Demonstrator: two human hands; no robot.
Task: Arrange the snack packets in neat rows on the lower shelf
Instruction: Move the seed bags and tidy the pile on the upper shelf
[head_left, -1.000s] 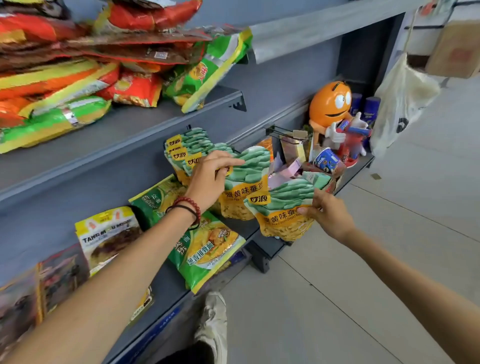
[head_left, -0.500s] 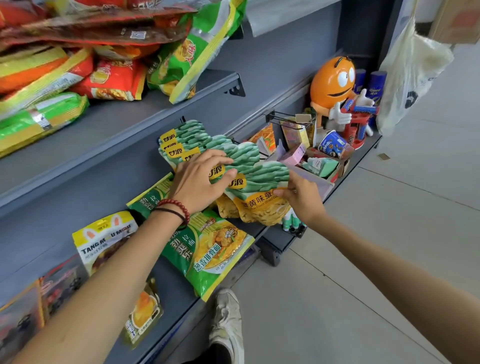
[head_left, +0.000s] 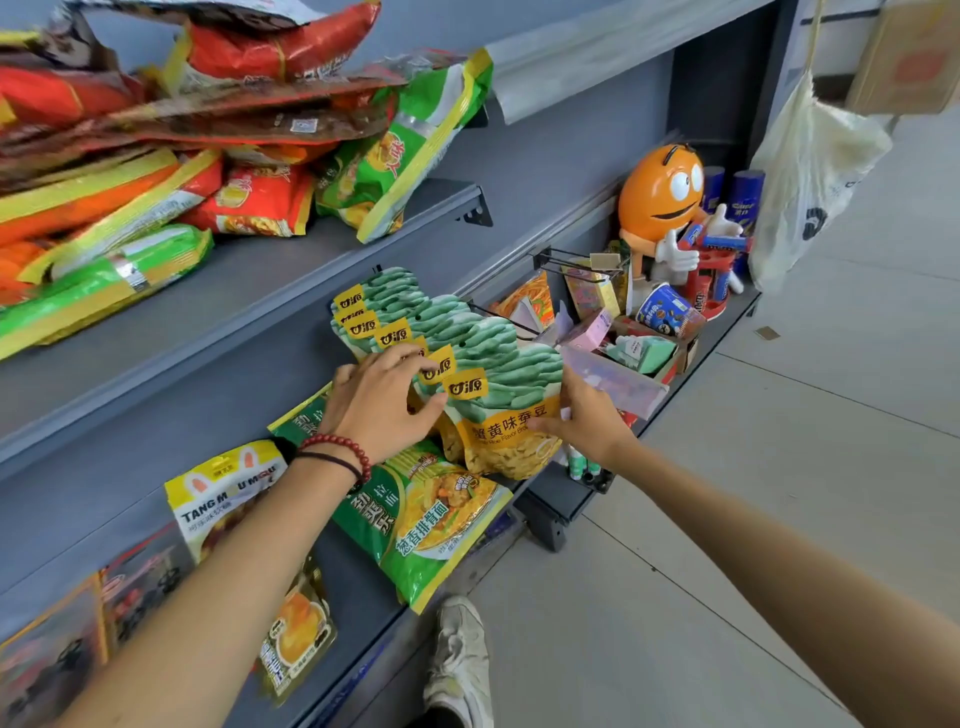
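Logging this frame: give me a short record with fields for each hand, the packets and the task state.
left: left hand rests with spread fingers on the bean packet row
right: right hand pinches the front packet by its right edge
packets: bean packet row stands overlapped on the lower shelf
nearby: green noodle packet lies flat beneath the left wrist; orange figure at the far end
task state: row forming; green noodle packet lies askew

Bright, even daylight; soft shadows; wide-angle bend at edges; blurred bags (head_left: 156, 130) up-left of left hand (head_left: 382, 400).
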